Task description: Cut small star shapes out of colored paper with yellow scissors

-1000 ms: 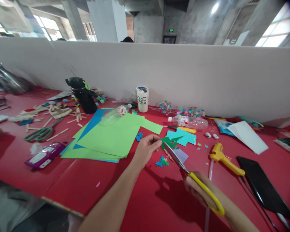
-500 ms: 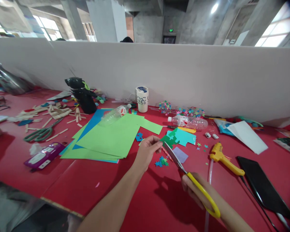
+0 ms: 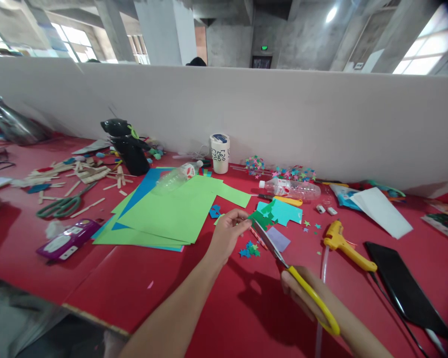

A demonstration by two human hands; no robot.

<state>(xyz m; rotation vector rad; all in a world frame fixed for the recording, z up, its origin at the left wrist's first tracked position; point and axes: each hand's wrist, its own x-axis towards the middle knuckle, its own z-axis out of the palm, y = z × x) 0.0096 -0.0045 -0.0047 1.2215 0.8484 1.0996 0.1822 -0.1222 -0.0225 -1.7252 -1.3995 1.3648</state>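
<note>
A pair of yellow-handled scissors [image 3: 293, 272] lies along a slant right of centre, its long axis running from the lower right of the frame up towards the middle, with the blade tips aimed up and left and the handle loops towards the lower right. The right hand [image 3: 295, 294], in the lower right, has its fingers curled about the handles, so the blades stick out beyond the fingers, up and left of them. Near the centre of the frame, the left hand [image 3: 229, 231] pinches the left end of a dark green paper [image 3: 261, 219] between thumb and forefinger; the paper reaches out to the right of those fingertips, and the scissor tips sit just beside them, over its lower edge. The tips are small in this view, so I cannot tell whether the blades bite into the paper. Below the paper, a small pile of paper stars [image 3: 250, 249] lies on the red counter [image 3: 127, 281], with a lilac paper square [image 3: 279, 239] to its right. Turquoise paper [image 3: 291, 211] lies behind, light green sheets [image 3: 171, 209] spread left of centre, and a yellow glue gun [image 3: 349, 247] rests towards the right.
</note>
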